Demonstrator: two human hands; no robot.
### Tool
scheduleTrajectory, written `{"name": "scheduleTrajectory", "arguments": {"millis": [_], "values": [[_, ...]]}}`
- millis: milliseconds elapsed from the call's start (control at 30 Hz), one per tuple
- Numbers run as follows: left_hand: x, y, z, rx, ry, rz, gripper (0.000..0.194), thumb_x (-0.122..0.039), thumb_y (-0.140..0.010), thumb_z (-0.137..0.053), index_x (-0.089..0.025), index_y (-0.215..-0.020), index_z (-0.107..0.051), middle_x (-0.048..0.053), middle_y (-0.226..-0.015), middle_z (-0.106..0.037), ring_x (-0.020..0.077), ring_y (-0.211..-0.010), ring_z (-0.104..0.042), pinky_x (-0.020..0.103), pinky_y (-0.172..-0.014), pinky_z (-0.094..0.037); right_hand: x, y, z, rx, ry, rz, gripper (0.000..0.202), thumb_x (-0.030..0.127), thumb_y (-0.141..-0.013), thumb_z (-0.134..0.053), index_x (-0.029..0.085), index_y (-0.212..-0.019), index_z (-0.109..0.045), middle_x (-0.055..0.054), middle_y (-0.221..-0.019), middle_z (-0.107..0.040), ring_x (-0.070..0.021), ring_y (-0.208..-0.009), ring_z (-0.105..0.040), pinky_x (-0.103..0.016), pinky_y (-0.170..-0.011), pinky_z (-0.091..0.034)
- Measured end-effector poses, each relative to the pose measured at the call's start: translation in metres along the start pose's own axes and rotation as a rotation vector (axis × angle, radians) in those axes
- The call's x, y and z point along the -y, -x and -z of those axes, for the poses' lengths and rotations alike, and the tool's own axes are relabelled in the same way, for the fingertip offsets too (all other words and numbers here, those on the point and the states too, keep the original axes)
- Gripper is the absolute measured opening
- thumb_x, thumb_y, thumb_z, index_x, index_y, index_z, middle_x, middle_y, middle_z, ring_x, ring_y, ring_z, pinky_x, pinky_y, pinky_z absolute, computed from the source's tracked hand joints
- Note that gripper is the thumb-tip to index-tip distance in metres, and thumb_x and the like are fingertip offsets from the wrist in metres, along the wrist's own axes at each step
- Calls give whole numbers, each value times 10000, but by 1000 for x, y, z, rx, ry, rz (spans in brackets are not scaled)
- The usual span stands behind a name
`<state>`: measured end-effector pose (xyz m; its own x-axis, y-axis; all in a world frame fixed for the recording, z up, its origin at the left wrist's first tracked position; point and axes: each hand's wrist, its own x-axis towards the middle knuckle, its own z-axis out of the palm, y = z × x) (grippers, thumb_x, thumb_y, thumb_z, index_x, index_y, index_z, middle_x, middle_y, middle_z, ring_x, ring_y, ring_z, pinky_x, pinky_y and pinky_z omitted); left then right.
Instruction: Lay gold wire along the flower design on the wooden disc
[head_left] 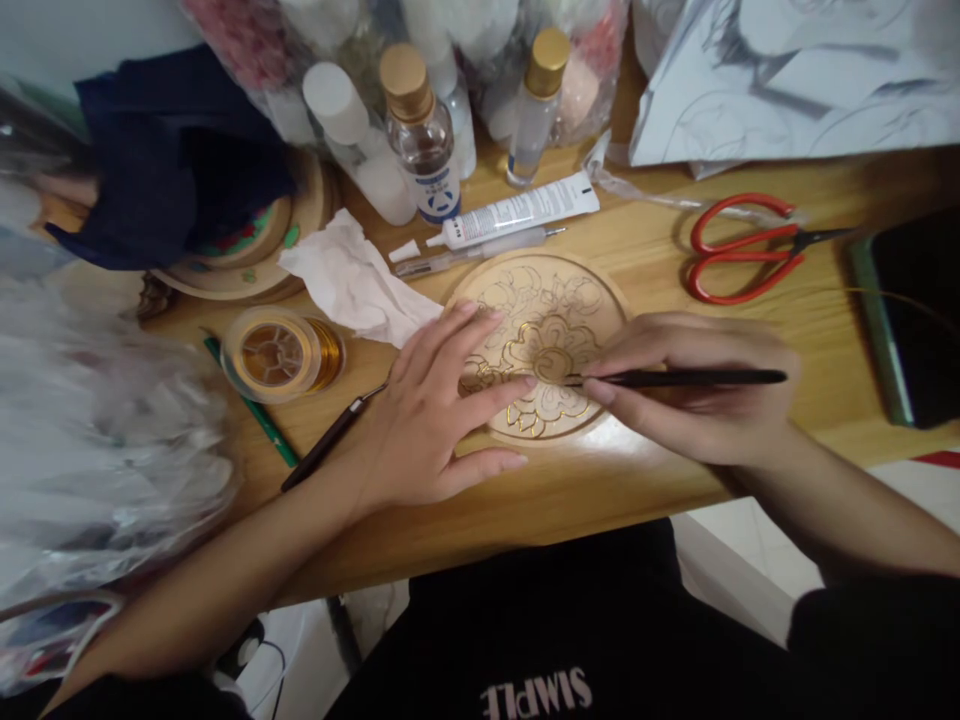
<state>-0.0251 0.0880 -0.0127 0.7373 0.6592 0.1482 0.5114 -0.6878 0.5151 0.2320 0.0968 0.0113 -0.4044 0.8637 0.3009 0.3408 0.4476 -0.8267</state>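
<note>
A round wooden plaque (pixel 600 290) lies on the table, drawn with flowers in fine lines. Gold wire (pixel 529 335) follows part of the large flower's outline. My left hand (pixel 431 425) rests with fingers spread over the plaque's left side, its index fingertip near the flower's centre. Between the thumb and fingers of my right hand (pixel 690 385) are slim black tweezers (pixel 675 378), held almost level. Their tip meets the flower just below its centre, close to my left index finger. Whether the tip grips any wire is too small to tell.
Left of the plaque are a spool of gold wire (pixel 274 355), a green pencil (pixel 262 415), a dark-handled tool (pixel 326 443) and crumpled tissue (pixel 360 280). Behind stand bottles (pixel 424 150) and a white tube (pixel 521 210). Red-handled scissors (pixel 742 255) and a phone (pixel 911 320) lie right.
</note>
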Motion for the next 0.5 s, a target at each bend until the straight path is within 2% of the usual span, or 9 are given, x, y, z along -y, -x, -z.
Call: {"name": "scheduleTrajectory", "arguments": {"millis": [100,167,500], "values": [[0,0,1,-1,25,2,534,-605,-968,-405,-247,-1320,-588,128,-1583,-260,375,-1480,-214,611,-1177,-213,-3,1,-1,116,-19,86,161,127,-810,-706,235,-930,-700,4,-779,-719,-123,-672,-676,-246,-576,-544],[1,0,2,7,34,1,550,-621,-961,-412,-244,-1324,-581,127,-1591,-244,375,-1484,-205,607,-1185,-200,-4,2,-3,151,-20,95,157,121,-835,-685,229,-949,-687,-3,-807,-722,-120,-708,-681,-247,-613,-554],[2,1,0,-8,42,-3,554,-629,-954,-427,-235,-1310,-583,130,-1590,-257,378,-1485,-217,596,-1193,-197,-6,1,-7,171,3,70,138,129,-865,-673,214,-975,-674,-17,-875,-734,-119,-783,-690,-253,-675,-563]]}}
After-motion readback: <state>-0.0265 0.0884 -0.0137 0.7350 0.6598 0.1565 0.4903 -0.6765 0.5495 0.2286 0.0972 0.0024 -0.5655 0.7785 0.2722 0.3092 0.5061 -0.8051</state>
